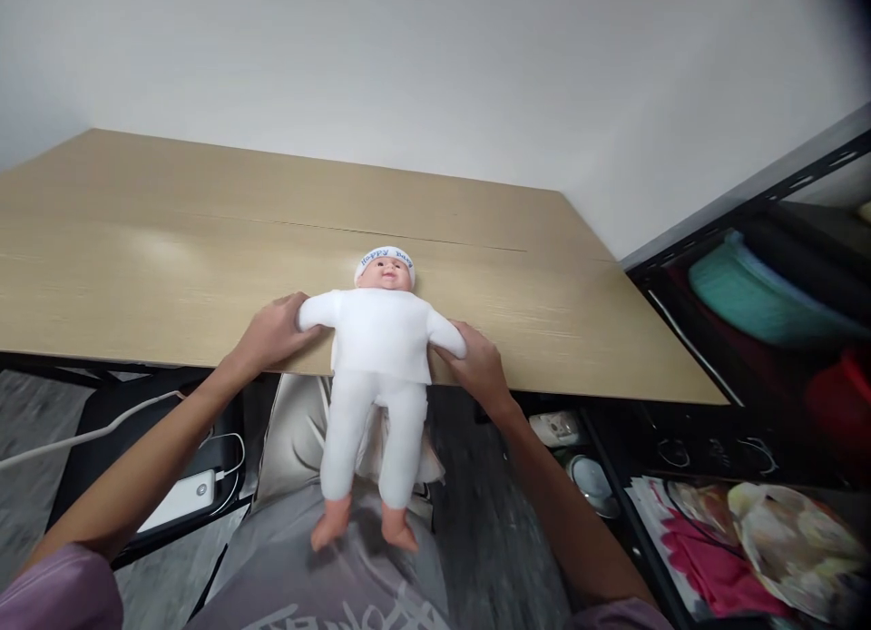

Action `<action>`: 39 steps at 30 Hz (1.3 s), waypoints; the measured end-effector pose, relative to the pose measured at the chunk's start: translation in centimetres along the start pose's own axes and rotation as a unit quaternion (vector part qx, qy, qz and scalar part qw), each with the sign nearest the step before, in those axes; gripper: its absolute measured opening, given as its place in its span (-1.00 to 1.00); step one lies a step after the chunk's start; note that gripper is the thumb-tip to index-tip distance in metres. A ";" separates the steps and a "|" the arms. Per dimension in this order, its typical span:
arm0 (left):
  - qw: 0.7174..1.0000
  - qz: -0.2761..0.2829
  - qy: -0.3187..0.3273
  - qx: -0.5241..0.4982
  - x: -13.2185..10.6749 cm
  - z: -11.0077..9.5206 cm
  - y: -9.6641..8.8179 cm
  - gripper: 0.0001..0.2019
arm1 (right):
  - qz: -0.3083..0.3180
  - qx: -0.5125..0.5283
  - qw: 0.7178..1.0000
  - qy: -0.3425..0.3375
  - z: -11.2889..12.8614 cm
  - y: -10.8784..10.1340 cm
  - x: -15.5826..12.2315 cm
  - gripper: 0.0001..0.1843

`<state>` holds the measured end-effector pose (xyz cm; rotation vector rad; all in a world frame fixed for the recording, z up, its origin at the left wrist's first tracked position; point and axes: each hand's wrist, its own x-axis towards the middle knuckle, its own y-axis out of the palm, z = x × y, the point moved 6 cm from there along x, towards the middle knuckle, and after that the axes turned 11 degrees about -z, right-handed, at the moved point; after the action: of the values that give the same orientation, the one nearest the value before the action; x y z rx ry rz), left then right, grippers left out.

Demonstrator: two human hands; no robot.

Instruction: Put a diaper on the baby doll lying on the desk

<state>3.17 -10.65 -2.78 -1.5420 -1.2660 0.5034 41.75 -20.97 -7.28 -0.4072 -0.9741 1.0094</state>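
Observation:
A baby doll (382, 335) in a white top, white trousers and a white headband with blue lettering lies face up, its head and body on the wooden table (170, 276). Its legs hang past the front edge, with bare feet over my lap. My left hand (276, 332) is closed around the end of the doll's arm on the left. On the other side, my right hand (478, 358) grips the opposite sleeve end. The doll's own hands are hidden inside my grasp or the sleeves.
A white wall stands behind the table. To the right, a black shelf unit (687, 358) holds a teal bowl-like item (762, 290), a pink cloth (714, 562) and a jar (591, 480). Below left, a white power bank (181, 498) with a cable lies on a black seat.

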 end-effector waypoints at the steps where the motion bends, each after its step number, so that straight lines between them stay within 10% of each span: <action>1: 1.000 -0.009 0.005 0.011 0.6 0.3 0.3 -0.50 | -0.008 0.001 1.000 0.001 -0.3 0.5 0.5 -0.42; 29: 0.975 -0.198 0.015 0.095 28.3 11.9 7.3 -0.17 | -0.099 -0.121 0.985 -0.068 -9.1 15.5 27.6 -0.30; 39: 0.976 -0.189 -0.022 0.108 30.6 13.5 8.1 -0.13 | -0.099 -0.171 0.980 -0.018 -12.9 16.3 29.2 -0.17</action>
<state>6.80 23.31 -6.66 -1.0808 -1.4467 0.4121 49.27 13.84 -11.06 -0.5654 -1.2011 0.6715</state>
